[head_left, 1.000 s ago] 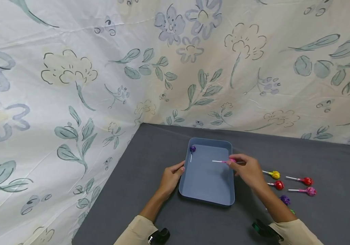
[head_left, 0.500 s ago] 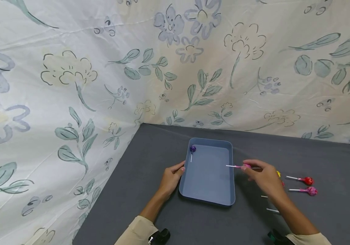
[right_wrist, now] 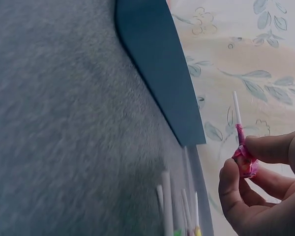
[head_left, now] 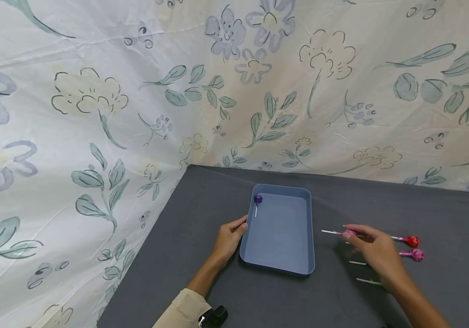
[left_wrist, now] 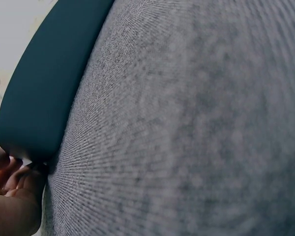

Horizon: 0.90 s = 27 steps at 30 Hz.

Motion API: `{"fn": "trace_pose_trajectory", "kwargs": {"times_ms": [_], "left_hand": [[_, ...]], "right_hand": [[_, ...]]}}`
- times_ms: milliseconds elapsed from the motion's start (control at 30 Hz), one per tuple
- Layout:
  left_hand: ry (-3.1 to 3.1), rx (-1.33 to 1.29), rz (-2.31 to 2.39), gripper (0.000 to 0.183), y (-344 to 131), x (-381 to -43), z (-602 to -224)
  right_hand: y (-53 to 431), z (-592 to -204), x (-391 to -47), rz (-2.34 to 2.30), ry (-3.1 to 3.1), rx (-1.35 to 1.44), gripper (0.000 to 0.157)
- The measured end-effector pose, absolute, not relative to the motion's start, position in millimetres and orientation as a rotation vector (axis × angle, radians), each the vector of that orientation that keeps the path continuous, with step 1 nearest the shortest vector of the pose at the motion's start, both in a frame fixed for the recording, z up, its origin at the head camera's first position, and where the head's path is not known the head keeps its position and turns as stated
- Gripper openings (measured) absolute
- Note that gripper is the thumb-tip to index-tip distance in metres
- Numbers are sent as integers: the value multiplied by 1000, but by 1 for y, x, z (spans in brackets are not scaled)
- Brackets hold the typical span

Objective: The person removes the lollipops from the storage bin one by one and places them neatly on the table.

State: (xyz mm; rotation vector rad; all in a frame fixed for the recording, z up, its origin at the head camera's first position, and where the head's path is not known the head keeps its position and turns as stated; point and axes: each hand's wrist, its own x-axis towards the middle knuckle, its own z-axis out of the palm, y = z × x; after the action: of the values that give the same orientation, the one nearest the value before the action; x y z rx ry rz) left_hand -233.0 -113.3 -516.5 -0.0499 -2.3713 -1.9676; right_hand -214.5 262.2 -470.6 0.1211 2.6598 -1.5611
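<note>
A blue-grey tray (head_left: 279,241) lies on the dark cloth, and a purple lollipop (head_left: 258,199) rests in its far left corner. My left hand (head_left: 229,239) grips the tray's left side, thumb at the rim; the left wrist view has the curled fingers (left_wrist: 14,206) at the tray wall (left_wrist: 44,88). To the right of the tray, my right hand (head_left: 375,250) pinches a pink lollipop (right_wrist: 246,164) by its wrapped head between thumb and fingertips. Its white stick points left, toward the tray. This hand hovers over other lollipops and hides some of them.
Beyond the right hand lie a red lollipop (head_left: 412,241) and another pink lollipop (head_left: 417,254). White sticks (head_left: 368,282) poke out from under the hand and forearm. A floral curtain (head_left: 275,91) hangs behind and to the left of the dark tabletop (head_left: 201,191).
My right hand has moved from over the tray's right edge to the right and nearer me, still pinching the pink lollipop. The left hand and tray have stayed in place.
</note>
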Motion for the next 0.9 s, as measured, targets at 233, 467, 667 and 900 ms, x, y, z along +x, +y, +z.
{"fn": "trace_pose_trajectory", "kwargs": {"times_ms": [233,467,667,900], "left_hand": [[-2373,-45,-1968,37,-113,-234,-517],[-2372,-29,-1962,37,-112,-235,-516],[-2373,-22,-1952,37,-112,-235,-516],[-2375,-29,-1951,37,-111,-234,-515]], "right_hand": [[280,-477,-209,-1537,2673,209,60],[295,-479,-203,-1518,2698,252,60],[304,-483,-197,-1574,2704,256,58],[316,-485,-193,-1592,2698,321,45]]}}
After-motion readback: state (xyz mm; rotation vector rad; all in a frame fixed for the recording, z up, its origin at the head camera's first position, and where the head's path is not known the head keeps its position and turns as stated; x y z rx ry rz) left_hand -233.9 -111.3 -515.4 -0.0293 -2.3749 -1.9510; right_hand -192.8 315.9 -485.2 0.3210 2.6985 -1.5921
